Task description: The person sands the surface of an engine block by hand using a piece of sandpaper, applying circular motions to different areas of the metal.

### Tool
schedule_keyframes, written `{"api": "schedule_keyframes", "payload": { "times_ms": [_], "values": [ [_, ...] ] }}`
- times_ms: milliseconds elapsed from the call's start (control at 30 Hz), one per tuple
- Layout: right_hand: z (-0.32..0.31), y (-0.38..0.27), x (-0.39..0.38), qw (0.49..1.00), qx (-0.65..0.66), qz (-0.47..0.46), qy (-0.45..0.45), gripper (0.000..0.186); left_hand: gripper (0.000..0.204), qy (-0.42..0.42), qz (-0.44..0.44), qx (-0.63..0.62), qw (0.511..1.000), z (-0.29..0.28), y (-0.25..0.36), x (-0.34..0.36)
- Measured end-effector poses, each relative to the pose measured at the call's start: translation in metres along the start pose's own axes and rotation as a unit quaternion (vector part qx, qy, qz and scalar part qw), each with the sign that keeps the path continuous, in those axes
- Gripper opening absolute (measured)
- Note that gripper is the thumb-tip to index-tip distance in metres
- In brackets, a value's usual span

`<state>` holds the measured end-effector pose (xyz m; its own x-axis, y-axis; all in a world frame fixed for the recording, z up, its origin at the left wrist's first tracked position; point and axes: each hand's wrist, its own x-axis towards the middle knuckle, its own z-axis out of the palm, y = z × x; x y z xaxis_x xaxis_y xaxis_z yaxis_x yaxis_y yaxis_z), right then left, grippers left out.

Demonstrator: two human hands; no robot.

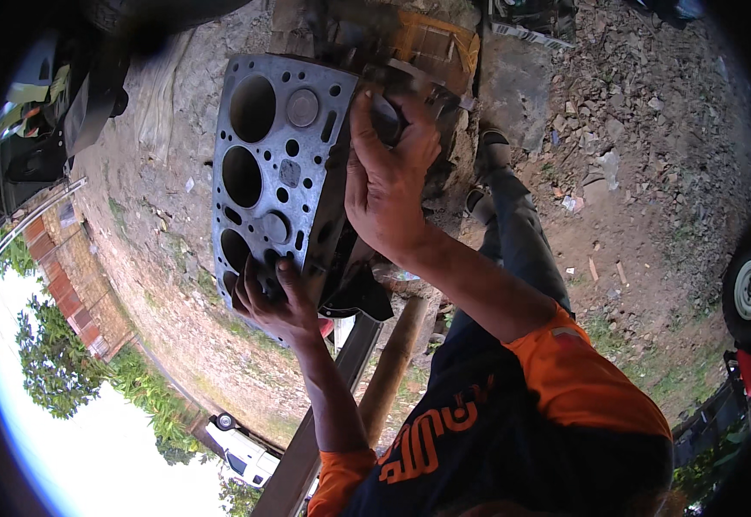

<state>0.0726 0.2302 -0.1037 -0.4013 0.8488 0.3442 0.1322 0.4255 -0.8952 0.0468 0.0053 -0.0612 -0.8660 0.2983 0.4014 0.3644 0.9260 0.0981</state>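
Observation:
A grey metal engine block [255,159] stands tilted in front of me, its flat face with large cylinder bores and many small holes toward the left. My left hand [276,306] grips the near end of this face, its fingers bent over or into the nearest bore and the thumb raised on the surface. On the block's right side, my right hand [388,185] holds on with thumb and fingers spread around a dark round part [385,119]. Whether that part belongs to the block cannot be made out. The fingertips of both hands are partly hidden.
Below the block are a wooden pole [393,366] and a long dark beam [311,439]. A black bent piece [360,297] hangs at its near end. Stony ground [617,164] spreads to the right, toward a wheel [749,289]. A white vehicle [242,452] stands lower left.

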Motion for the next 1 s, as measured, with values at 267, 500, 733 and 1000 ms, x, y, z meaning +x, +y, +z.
{"api": "schedule_keyframes", "payload": {
  "times_ms": [267,500,733,1000],
  "values": [
    [-0.003,0.002,0.000,0.999,-0.026,0.011,-0.018,0.064,0.073,-0.009,-0.014,0.009,1.000,-0.003,-0.003,-0.001],
    [-0.002,-0.004,-0.020,1.000,0.010,0.001,-0.028,0.064,0.074,0.001,-0.003,0.006,1.000,0.001,-0.003,0.000],
    [-0.008,-0.011,-0.024,0.999,0.004,0.012,-0.052,0.064,0.072,-0.017,-0.019,-0.010,1.000,-0.004,0.002,0.001],
    [-0.011,-0.010,-0.024,0.998,0.005,0.011,-0.065,0.060,0.073,-0.008,-0.012,-0.004,1.000,0.001,-0.002,0.001]
  ]
}}
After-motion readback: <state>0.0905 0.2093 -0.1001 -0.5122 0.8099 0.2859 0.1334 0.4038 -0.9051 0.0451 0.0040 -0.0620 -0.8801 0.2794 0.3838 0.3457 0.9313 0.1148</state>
